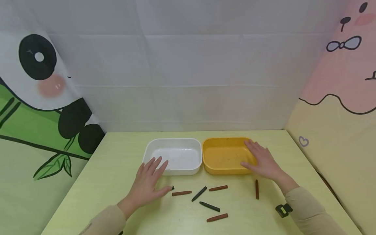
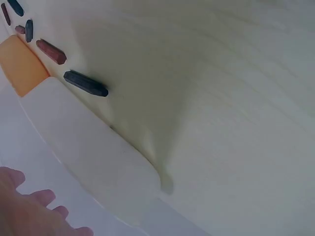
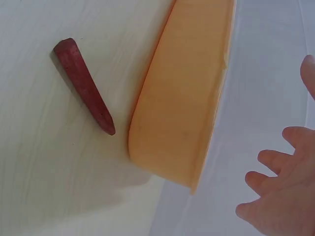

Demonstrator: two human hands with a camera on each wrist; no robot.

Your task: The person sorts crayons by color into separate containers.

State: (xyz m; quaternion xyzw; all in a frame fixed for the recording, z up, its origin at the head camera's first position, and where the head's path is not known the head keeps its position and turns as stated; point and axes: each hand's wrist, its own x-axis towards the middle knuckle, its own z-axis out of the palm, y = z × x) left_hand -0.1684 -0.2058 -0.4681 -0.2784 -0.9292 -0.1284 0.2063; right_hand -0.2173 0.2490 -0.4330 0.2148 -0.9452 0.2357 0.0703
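Observation:
My left hand (image 1: 147,187) has its fingers spread over the near left corner of a white tray (image 1: 192,169), and holds nothing. Its thumb partly hides a dark crayon (image 1: 173,188); the left wrist view shows that crayon (image 2: 86,83) whole on the table. My right hand (image 1: 262,161), fingers also apart, overlaps the right end of a yellow tray (image 1: 226,171) and grips nothing. Just below this hand lies a brown crayon (image 1: 257,189), seen beside the tray wall (image 3: 172,98) in the right wrist view. Both trays stand side by side.
In front of the trays lie more brown crayons (image 1: 217,217) and two dark crayons (image 1: 210,206), scattered on the pale yellow table (image 1: 164,218). A white cloth (image 1: 188,81) hangs behind the table, with printed cartoon panels at left and right.

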